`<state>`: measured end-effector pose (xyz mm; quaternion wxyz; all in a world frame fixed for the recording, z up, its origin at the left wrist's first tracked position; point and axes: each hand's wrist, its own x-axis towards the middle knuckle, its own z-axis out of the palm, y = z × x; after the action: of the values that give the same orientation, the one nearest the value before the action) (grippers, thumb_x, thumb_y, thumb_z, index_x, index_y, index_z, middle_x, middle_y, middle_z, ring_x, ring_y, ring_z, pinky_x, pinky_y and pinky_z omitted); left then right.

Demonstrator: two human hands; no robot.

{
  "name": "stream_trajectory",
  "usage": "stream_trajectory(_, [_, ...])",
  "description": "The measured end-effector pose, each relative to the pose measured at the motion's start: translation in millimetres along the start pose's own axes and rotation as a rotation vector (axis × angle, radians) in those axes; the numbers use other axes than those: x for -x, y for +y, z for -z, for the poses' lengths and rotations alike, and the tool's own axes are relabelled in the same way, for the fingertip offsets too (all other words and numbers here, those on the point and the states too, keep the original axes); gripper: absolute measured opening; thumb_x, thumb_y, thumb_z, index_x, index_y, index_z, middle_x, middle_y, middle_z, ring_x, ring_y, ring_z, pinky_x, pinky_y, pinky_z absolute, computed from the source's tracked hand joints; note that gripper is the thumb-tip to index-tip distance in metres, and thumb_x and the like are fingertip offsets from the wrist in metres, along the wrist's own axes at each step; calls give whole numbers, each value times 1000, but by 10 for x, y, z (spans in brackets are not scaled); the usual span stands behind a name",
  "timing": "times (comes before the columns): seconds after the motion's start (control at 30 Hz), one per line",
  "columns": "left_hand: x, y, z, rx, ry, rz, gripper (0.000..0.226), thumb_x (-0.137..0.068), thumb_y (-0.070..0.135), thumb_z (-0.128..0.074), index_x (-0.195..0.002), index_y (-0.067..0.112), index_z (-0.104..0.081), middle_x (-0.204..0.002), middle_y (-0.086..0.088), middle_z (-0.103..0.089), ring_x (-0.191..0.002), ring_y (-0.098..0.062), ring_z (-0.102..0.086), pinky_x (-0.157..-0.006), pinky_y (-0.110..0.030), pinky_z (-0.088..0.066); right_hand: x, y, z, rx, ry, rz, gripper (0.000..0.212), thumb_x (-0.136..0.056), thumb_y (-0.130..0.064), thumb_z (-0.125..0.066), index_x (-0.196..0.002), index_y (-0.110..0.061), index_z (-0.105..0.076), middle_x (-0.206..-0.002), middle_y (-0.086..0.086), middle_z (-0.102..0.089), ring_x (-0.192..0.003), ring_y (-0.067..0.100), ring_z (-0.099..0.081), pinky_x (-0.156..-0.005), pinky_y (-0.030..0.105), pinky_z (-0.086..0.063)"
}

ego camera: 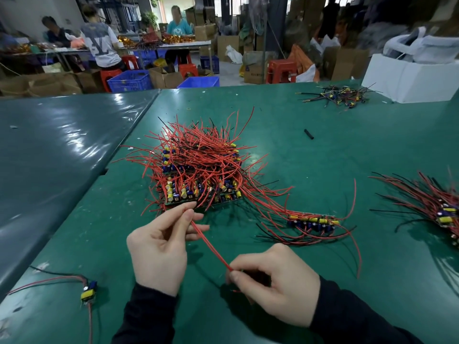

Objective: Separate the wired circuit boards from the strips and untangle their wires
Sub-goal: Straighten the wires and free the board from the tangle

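While both hands pinch it, red wire (211,247) slants upper-left to lower-right.

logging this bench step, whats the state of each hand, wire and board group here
left hand: pinches the stretched red wire near the pile
right hand: pinches the same wire's near end
stretched red wire: taut, straight between both hands
big pile of green board strips with red wires: tangled, unseparated
short board strip: lying apart, wires splayed
single yellow-and-blue wired board: separated, lying alone

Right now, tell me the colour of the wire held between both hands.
Red; the wire shows best in the head view.
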<state>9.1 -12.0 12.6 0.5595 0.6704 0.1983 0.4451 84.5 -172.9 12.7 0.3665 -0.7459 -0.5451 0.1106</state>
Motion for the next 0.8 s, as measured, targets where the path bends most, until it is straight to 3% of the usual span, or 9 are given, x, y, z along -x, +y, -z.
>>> stream_trajectory(0.1, [-15,9,6,91,3,116,18,-85,-1,-58,-95,8,-70,-73,-6,-74,-60,-19,-71,-54,-21,-56,5,5,1,-76,5,-57,19,-91,-27,-52,-79,-20,-64,-54,2,-61,-47,16,-53,-55,36,-48])
stream_trajectory(0.2, [-41,56,4,419,-171,493,33,-70,8,-63,-102,1,-65,-83,-15,-74,-69,-22,-72,-55,-21,-55,-6,23,-20,-315,45,-158,19,-93,-18,-53,-77,-17,-64,-51,3,-61,-43,14,-56,-50,26,-48])
stream_trajectory(0.27, [0,65,-20,446,-315,628,47,-57,9,-69,-103,0,-64,-89,-20,-73,-74,-25,-72,-58,-24,-57,-14,25,-23,-450,78,-218,20,-93,-15,-53,-78,-15,-65,-51,2,-59,-42,14,-54,-48,22,-46])
stream_trajectory(0.43, [44,83,-74,530,-410,717,55,-57,12,-68,-110,1,-63,-92,-21,-72,-79,-25,-72,-65,-24,-58,-40,55,-20,-473,122,-234,19,-88,-22,-52,-78,-16,-67,-49,1,-58,-42,13,-53,-49,24,-46])
stream_trajectory(0.6, [15,118,-8,736,-519,845,67,-56,11,-76,-117,-4,-57,-111,-26,-66,-99,-34,-67,-76,-36,-58,-48,68,-32,-477,142,-237,19,-89,-25,-52,-77,-19,-66,-49,2,-59,-42,14,-54,-49,23,-46])
stream_trajectory(0.73, [76,89,-61,553,-512,641,36,-61,-5,-74,-96,2,-74,-99,-24,-70,-90,-30,-70,-69,-26,-56,-32,61,-26,-449,126,-226,18,-91,-22,-54,-78,-18,-66,-50,3,-59,-43,14,-55,-50,23,-46])
stream_trajectory(0.8, [77,90,-60,533,-465,603,29,-59,5,-71,-87,6,-77,-89,-22,-72,-81,-28,-72,-65,-24,-56,-24,27,-19,-477,81,-214,19,-92,-19,-54,-79,-17,-67,-49,3,-58,-43,14,-54,-51,22,-45])
